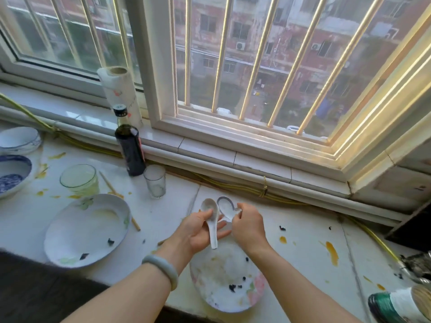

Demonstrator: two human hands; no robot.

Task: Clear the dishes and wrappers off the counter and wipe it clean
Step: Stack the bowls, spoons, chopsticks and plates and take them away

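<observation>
**Spoons held above the dirty plate**

I see my left hand palm up, thumb pinning a white spoon across its fingers. My right hand pinches a blue-rimmed spoon just beside it, near the counter front edge.

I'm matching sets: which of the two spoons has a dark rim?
The rimmed spoon pinched by the right hand: its bowl is edged blue-purple. The white spoon in the left hand is plain.

Soft daylight floods in through the window, bars glaring yellow, edges bowed, everything slightly soft
</observation>
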